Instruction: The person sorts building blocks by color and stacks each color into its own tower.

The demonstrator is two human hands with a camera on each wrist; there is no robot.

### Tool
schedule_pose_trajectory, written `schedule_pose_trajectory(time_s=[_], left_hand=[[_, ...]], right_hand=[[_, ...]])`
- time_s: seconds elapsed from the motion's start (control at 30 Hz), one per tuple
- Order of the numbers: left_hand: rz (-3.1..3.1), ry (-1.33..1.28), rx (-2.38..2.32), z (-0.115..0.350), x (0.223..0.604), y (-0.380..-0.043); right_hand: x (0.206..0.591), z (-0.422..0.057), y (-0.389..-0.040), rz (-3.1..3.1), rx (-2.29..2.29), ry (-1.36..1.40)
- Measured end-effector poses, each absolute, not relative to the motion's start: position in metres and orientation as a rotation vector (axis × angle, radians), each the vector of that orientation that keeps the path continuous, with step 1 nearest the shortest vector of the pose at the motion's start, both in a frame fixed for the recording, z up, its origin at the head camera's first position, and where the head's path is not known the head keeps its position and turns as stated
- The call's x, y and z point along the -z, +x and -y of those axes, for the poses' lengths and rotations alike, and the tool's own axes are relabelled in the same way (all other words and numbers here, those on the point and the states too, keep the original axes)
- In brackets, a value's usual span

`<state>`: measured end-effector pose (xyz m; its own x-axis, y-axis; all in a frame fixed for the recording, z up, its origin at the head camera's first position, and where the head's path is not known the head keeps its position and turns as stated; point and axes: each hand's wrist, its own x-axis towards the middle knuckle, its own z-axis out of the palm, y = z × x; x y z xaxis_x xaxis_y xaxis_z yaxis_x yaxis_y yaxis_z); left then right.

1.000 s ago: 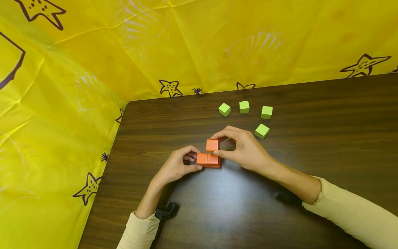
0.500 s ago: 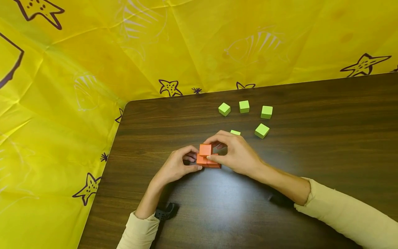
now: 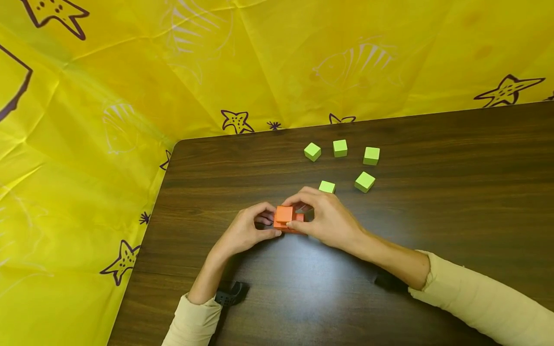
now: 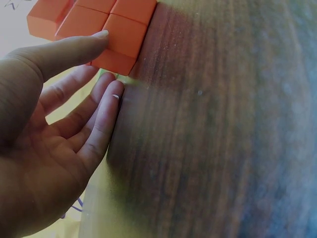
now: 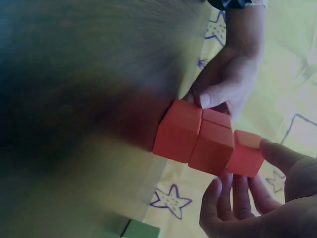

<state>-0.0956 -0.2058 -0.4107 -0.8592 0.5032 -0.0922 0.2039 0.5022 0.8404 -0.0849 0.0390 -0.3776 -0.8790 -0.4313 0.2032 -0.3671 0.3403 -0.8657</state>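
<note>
On the table sits a small stack of orange cubes [image 3: 299, 217], two side by side on each of its two layers. At its left end my left hand [image 3: 242, 230] holds it, thumb on the near side and fingers behind, as the left wrist view shows at the lower cubes [image 4: 126, 37]. Between thumb and fingers my right hand [image 3: 333, 216] pinches another orange cube [image 3: 284, 213], right at the top of the stack over its left part. In the right wrist view, this pinched cube [image 5: 245, 156] sits slightly offset from the cubes below.
Several light green cubes lie behind the stack: one [image 3: 327, 187] partly hidden by the right hand, another [image 3: 365, 182] to its right, others like the green cube [image 3: 312, 152] farther back. A yellow patterned cloth [image 3: 277, 62] borders the dark wooden table [image 3: 303, 298].
My right hand has moved left and down with the orange cube, from behind the stack to its top left. A green cube came into sight behind that hand. The left hand stayed put.
</note>
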Motion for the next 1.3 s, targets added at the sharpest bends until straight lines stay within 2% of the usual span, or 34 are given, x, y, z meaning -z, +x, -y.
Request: schedule_pose_trajectory(time_s=[1.07, 1.3], left_hand=[[-2.387, 0.591, -1.227, 0.208, 0.405, -0.096], [-2.318, 0.637, -1.210, 0.212, 0.390, -0.097]], right_hand=[[0.385, -0.039, -0.082, -2.549, 1.578, -0.880], [0.380, -0.058, -0.087, -2.509, 1.635, -0.786]])
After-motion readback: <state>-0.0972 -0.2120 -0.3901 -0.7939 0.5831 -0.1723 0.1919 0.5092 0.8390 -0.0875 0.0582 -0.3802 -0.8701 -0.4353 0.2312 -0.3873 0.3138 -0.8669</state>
